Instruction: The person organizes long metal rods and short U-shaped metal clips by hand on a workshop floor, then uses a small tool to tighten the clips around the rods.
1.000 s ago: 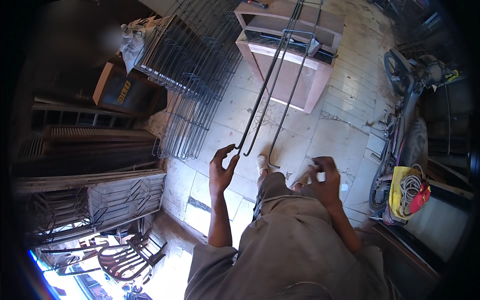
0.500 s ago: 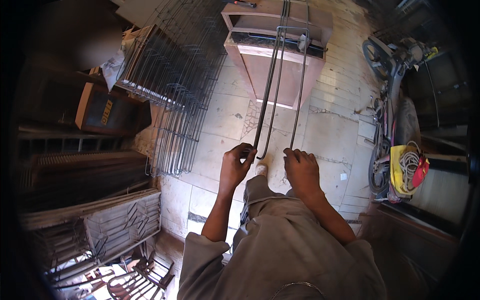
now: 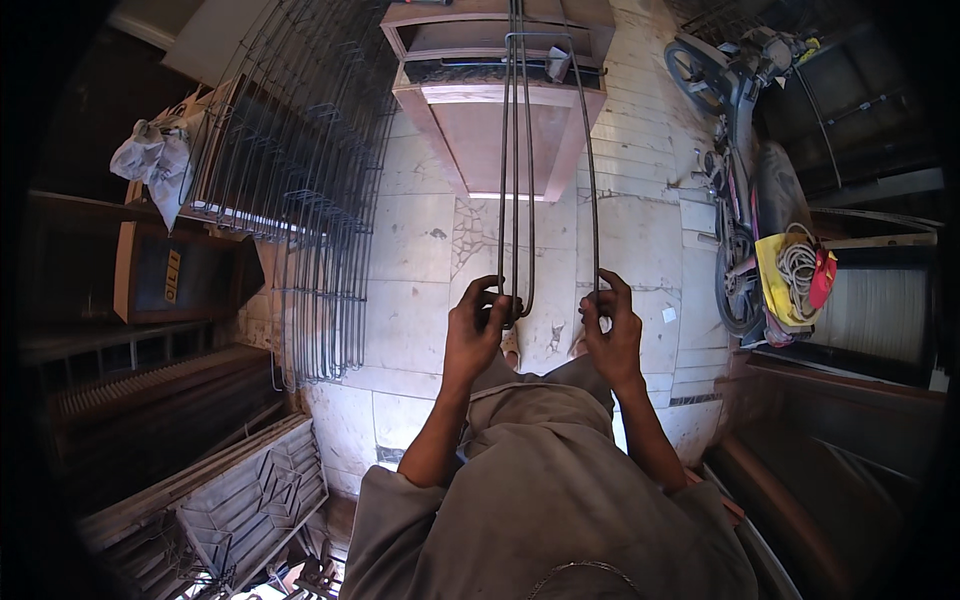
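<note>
My left hand (image 3: 474, 328) pinches the near ends of thin metal rods (image 3: 515, 170) on the left side, thumb and fingers closed together. One of these rods bends in a hook beside my fingertips. My right hand (image 3: 613, 335) is closed on the near end of a single metal rod (image 3: 592, 190), held apart to the right. The rods run away from me over a pinkish wooden cabinet (image 3: 430, 130). A bent crosspiece (image 3: 540, 36) spans them above the cabinet. Their far ends go out of view at the top.
A stack of wire frames (image 3: 330, 250) stands to the left of the cabinet. Further left are a white bag (image 3: 160, 160) and a dark wooden box (image 3: 180, 272). A motorcycle (image 3: 745, 130) stands at right, with a yellow bag (image 3: 785, 290) and coiled rope by it.
The whole view has shifted, so the cabinet sits further left. My right hand has turned, showing its thumb and fingers around the rod, and the right rod stands further from the left ones.
</note>
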The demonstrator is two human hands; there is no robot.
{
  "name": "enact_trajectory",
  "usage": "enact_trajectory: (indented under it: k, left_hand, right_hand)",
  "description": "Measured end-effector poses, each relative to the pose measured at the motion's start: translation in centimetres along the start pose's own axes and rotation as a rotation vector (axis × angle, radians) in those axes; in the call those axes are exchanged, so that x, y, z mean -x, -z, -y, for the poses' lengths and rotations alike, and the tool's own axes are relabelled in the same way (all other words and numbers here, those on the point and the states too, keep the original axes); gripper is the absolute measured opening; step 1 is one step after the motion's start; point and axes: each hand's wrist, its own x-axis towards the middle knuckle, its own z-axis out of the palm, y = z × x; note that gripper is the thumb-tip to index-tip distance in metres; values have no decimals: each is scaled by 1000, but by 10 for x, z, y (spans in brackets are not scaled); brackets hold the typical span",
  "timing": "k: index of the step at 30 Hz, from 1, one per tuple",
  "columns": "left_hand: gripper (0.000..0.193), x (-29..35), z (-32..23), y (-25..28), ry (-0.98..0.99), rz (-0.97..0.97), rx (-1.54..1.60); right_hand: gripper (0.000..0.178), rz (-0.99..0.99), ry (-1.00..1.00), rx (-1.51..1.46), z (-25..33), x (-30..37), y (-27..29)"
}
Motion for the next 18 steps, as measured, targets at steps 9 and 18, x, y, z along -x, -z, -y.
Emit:
enact_trajectory:
  k: [9,18]
  left_hand:
    - [32,-4,7,4,106,91,328]
    - [49,-4,7,3,165,52,344]
  right_hand:
    - [39,4,-334,-601,-15,5,-20]
    - [40,99,-472,-669,-16,0,-11]
